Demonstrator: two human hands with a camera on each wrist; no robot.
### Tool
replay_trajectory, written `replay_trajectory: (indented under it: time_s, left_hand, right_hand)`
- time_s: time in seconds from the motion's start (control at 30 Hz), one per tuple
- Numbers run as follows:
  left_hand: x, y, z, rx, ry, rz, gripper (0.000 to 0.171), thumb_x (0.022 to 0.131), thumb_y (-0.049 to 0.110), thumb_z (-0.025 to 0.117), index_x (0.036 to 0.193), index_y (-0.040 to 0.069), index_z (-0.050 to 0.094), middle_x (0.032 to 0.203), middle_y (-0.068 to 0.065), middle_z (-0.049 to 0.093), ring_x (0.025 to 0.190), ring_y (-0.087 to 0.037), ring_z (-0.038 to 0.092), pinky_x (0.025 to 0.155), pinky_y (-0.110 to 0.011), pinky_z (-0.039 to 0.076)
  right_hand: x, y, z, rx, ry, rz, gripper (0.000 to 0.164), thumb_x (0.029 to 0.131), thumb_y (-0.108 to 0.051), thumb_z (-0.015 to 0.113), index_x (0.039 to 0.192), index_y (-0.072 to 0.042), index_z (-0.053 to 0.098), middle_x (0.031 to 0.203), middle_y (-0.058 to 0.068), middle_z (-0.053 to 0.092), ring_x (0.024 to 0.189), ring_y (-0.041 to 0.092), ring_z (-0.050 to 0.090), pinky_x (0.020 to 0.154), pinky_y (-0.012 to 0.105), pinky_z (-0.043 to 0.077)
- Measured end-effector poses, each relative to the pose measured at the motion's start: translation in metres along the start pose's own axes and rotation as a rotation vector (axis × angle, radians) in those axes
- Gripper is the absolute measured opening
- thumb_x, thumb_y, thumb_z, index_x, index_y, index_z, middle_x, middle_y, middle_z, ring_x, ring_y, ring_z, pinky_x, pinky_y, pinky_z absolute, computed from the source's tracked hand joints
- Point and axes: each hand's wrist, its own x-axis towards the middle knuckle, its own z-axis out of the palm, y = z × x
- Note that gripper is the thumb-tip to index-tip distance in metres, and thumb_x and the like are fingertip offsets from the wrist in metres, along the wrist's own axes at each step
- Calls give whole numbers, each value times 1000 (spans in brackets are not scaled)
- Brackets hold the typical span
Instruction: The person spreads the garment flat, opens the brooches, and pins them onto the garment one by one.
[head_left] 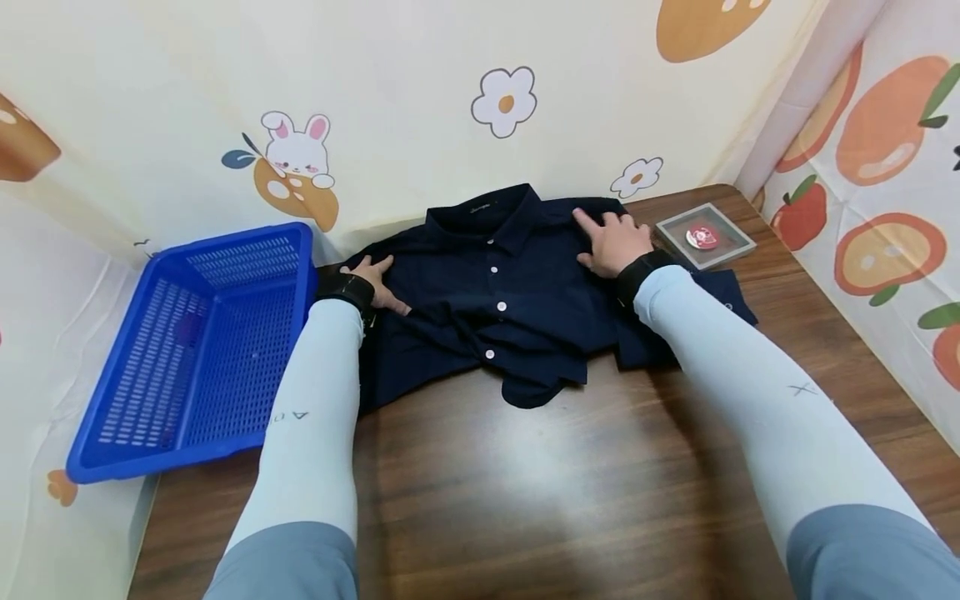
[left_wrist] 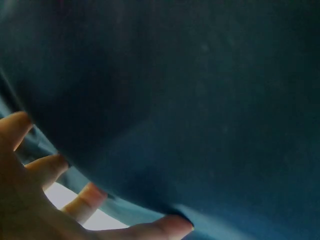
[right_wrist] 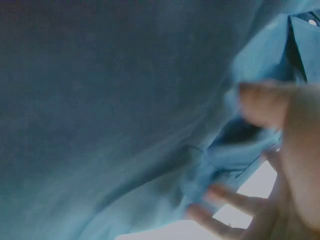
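Note:
A dark navy button-up shirt lies spread on the table, its collar toward the wall and a row of white buttons down its front. Fingers spread, my left hand rests on the shirt's left side; in the left wrist view its fingertips touch the cloth. My right hand is at the right shoulder of the shirt, fingers extended over the fabric. Blurred in the right wrist view, the right hand is beside bunched cloth. The lower hem is uneven and wrinkled, and part of the right sleeve lies under my right forearm.
A blue perforated plastic basket stands to the left, beside my left forearm. On the right, close to the shirt, lies a small clear-topped square box with a red round item. A patterned cloth wall borders the brown wooden table.

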Motion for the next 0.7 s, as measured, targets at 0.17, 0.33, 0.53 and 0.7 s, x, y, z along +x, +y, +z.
replay_trajectory:
  time_s: [0.17, 0.33, 0.53, 0.7]
  left_hand:
    - [0, -2, 5, 7, 15, 15, 105, 77, 61, 67, 156, 20, 11, 156, -28, -3, 133, -63, 4, 106, -69, 10]
    - [1, -1, 5, 1, 38, -6, 104, 76, 56, 71, 156, 21, 14, 157, -27, -2, 132, -64, 9, 104, -70, 15]
    - [-4, 2, 2, -25, 22, -19, 105, 77, 51, 73, 156, 20, 11, 156, -29, -5, 131, -66, 7, 103, -72, 14]
    - [-6, 2, 2, -30, 17, -24, 105, 77, 50, 73, 156, 21, 10, 156, -28, -7, 132, -64, 7, 104, -71, 14]
  right_hand:
    - [8, -7, 5, 5, -186, -7, 70, 98, -58, 33, 155, -30, 4, 155, 30, 1, 136, 56, 9, 100, 72, 23]
    - [9, -8, 2, -30, -275, 48, 76, 95, -65, 33, 155, -29, 3, 151, 38, 1, 131, 64, 10, 95, 72, 30]
    - [5, -8, -8, -38, -325, 71, 93, 86, -71, 46, 155, -28, 1, 147, 39, 12, 127, 63, 25, 96, 69, 31]
    - [1, -6, -9, -30, -290, 106, 103, 78, -76, 53, 155, -29, 4, 151, 32, 9, 133, 56, 17, 97, 75, 19]
